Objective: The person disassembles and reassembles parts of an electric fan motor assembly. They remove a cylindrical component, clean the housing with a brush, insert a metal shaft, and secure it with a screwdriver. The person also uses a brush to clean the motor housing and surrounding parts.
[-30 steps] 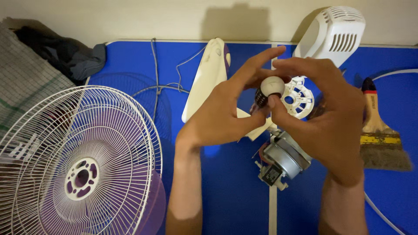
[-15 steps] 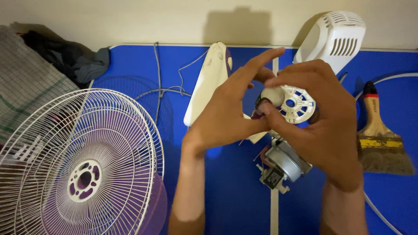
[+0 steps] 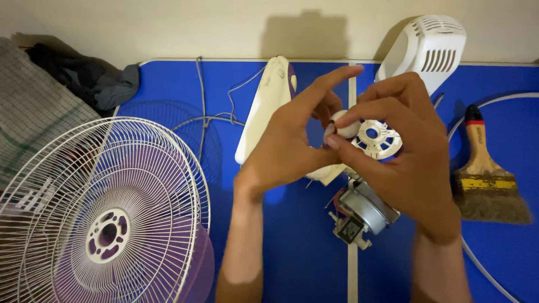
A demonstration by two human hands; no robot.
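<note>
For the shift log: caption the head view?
Both hands grip a white knob on a fan motor.

Dim warm indoor light, soft shadows on the wall (image 3: 303, 33), slight blur, bowed edges

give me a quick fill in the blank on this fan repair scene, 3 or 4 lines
1. Both hands, the left hand and the right hand, pinch a small white ____ at the front of the fan motor.
2. The wire fan guard lies on the person's ____ side.
3. The paintbrush has a wooden handle tipped in ____.
4. The table top is coloured ____.

Missing words: knob; left; red; blue
</note>
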